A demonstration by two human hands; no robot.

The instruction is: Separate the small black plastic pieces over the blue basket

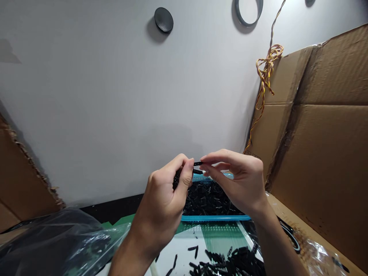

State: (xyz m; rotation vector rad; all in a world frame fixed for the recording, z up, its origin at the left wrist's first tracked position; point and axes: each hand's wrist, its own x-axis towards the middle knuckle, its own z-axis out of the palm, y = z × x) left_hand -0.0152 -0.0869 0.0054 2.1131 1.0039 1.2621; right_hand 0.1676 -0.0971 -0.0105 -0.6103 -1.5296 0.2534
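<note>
My left hand (164, 197) is curled closed around several small black plastic pieces, partly hidden by the fingers. Two slim black pieces stick out past its thumb: an upper black piece (197, 164) and a lower black piece (197, 171). My right hand (243, 178) pinches the far end of the upper one between thumb and fingertips, so that piece spans both hands. Behind and below the hands stands a blue plastic basket (215, 218) filled with similar black pieces (208, 199). What exactly these pieces are is too small to tell.
A loose heap of black pieces (235, 264) lies on the white and green surface in front. Clear plastic bags (86, 245) lie at the left. Cardboard panels (324, 153) flank both sides, and a twisted wire bundle (267, 69) hangs on the right near the wall.
</note>
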